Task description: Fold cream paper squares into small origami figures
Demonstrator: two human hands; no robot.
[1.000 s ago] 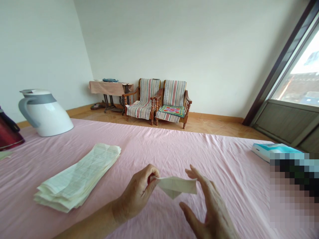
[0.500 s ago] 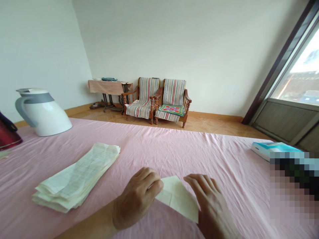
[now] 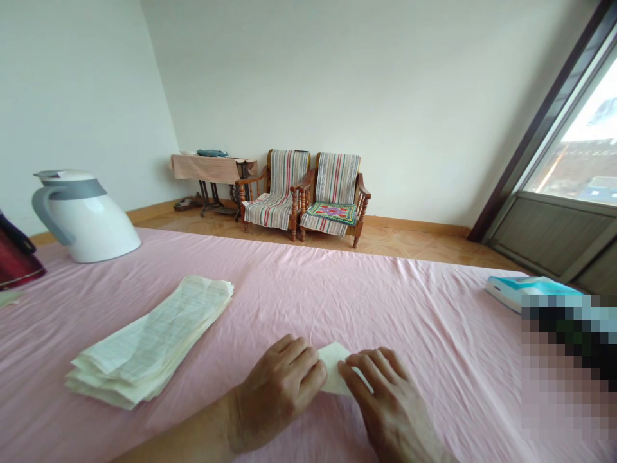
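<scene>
A small piece of pale folded paper (image 3: 334, 368) lies on the pink cloth (image 3: 270, 289) in front of me, between my two hands. My left hand (image 3: 284, 392) is curled, its thumb and fingers closed at the paper's left edge. My right hand (image 3: 393, 392) covers the paper's right part, fingers bent and gripping it there; a bit of paper shows between them. What lies under both palms is hidden. To the left is a long stack of thin pale papers (image 3: 154, 347), its ends slightly fanned and uneven.
A white and grey jug (image 3: 99, 222) stands far left, beside a dark red object (image 3: 17, 257) cut off by the frame. A blue and white packet (image 3: 535, 288) lies at the right, near a blurred patch. Two wooden armchairs (image 3: 332, 186) and a cloth-covered stand (image 3: 207, 168) are by the wall.
My right hand has moved left over the paper, and its right end no longer shows. The left hand has shifted slightly right. The paper stack stays put.
</scene>
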